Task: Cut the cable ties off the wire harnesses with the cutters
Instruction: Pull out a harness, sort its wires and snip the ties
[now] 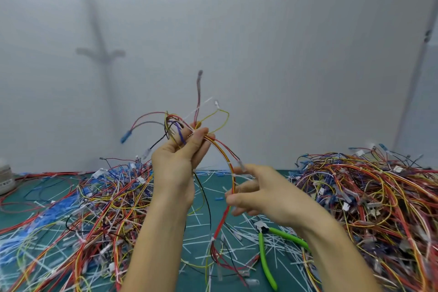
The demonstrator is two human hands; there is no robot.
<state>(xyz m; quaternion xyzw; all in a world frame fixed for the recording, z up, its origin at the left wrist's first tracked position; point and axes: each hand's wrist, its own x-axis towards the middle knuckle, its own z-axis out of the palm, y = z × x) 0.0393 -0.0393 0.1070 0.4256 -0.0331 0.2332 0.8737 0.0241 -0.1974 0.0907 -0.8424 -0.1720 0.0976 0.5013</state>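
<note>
My left hand (180, 161) is raised above the table and grips a wire harness (220, 147) of red, yellow, black and blue wires, whose loose ends fan out above the fingers. The harness hangs down in a curve to the mat, with white cable ties (231, 165) on it. My right hand (258, 191) is beside the hanging part, fingers loosely bent around the wires at a white tie; the hand is blurred and its hold is unclear. The green-handled cutters (263, 253) lie on the mat below my right wrist, held by neither hand.
A pile of tangled harnesses (78, 208) covers the left of the green cutting mat (208, 187), and a larger pile (379, 201) fills the right. Several cut white tie pieces (237, 242) litter the middle. A white wall rises behind the table.
</note>
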